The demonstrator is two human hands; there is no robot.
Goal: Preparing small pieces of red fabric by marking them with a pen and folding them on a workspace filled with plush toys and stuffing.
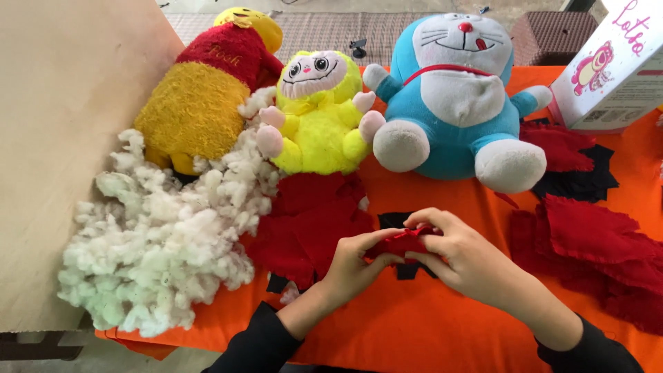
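Observation:
My left hand and my right hand meet over the orange cloth and together pinch a small red fabric piece between their fingers. Under them lie black fabric scraps. Just left of my left hand sits a heap of red fabric pieces. A big pile of white stuffing spreads further left.
Three plush toys stand at the back: a yellow bear in red, a bright yellow toy and a blue-white cat. More red fabric and black fabric lie right. A white box stands far right; brown board left.

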